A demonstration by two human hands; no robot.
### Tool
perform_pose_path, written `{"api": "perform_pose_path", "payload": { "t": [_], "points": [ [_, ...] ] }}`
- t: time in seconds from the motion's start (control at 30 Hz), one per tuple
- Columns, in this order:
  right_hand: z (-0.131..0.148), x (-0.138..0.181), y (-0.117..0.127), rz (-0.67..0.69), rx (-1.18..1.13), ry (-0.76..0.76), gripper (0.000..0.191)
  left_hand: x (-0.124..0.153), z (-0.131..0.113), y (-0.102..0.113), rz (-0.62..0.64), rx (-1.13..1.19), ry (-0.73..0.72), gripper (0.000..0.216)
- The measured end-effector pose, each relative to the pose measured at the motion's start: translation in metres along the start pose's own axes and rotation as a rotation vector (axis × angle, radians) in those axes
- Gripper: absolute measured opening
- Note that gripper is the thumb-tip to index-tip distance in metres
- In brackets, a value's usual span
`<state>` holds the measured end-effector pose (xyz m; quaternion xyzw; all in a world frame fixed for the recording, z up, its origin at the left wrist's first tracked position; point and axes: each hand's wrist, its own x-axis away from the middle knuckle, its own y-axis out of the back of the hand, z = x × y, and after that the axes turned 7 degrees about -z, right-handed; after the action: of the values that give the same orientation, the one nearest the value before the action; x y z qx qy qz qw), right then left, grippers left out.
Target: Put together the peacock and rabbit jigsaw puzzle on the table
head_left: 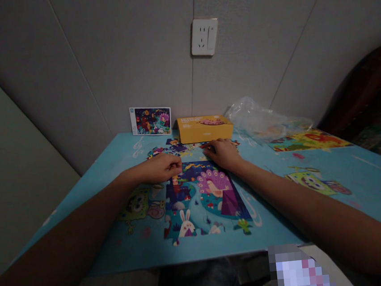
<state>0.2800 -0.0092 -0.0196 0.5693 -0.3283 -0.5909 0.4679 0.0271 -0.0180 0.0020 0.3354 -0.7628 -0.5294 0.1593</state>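
Observation:
A partly joined jigsaw puzzle [196, 201] lies on the table, showing a purple peacock, a white rabbit and a blue path. My left hand [161, 167] rests at its upper left edge, fingers curled inward and closed; whatever they may hold is hidden. Beyond the puzzle's top edge, loose puzzle pieces [183, 148] are scattered in front of the yellow box. My right hand [224, 153] is over the right part of these pieces, its fingers bent and reaching left, with a gap between thumb and index finger. Part of the pieces is covered by this hand.
A picture card [151, 121] of the same scene leans against the wall, left of a yellow box [206, 130]. To the right lie a clear plastic bag [255, 116] and another colourful picture [311, 140]. The blue table [272, 225] has cartoon prints.

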Motion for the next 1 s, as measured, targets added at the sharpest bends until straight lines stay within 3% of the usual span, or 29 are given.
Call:
{"api": "perform_pose_path", "payload": {
  "t": [1.0],
  "points": [
    [-0.006, -0.005, -0.012, -0.062, -0.102, -0.074, 0.045, 0.001, -0.001, -0.001, 0.009, 0.027, 0.046, 0.026]
  ]
}}
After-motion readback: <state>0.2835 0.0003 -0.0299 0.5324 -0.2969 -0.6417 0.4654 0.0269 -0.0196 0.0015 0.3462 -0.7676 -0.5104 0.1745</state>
